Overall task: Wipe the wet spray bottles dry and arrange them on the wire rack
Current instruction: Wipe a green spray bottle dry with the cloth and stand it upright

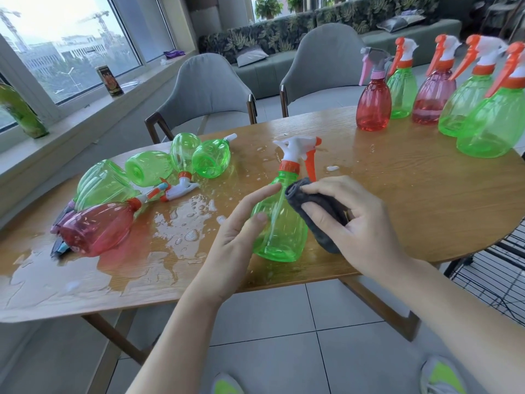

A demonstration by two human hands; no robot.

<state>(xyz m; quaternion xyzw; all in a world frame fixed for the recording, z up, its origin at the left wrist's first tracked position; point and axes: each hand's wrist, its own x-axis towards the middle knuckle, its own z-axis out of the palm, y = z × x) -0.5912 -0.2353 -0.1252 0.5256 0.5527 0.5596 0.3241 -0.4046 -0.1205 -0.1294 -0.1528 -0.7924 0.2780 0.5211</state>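
A translucent green plastic spray bottle with a white-and-orange trigger head (279, 220) stands tilted near the front edge of a wet wooden table (397, 200), held by the left hand (241, 223), fingers curled round its body. The right hand (352, 220) grips a folded dark grey cloth (321, 211) pressed against the bottle's right side. On the left, green and pink bottles (119, 200) lie toppled among puddles (181, 223). Far right, five upright red and green bottles (443, 92) stand in a row. A black wire rack (494, 268) shows below the table's right edge.
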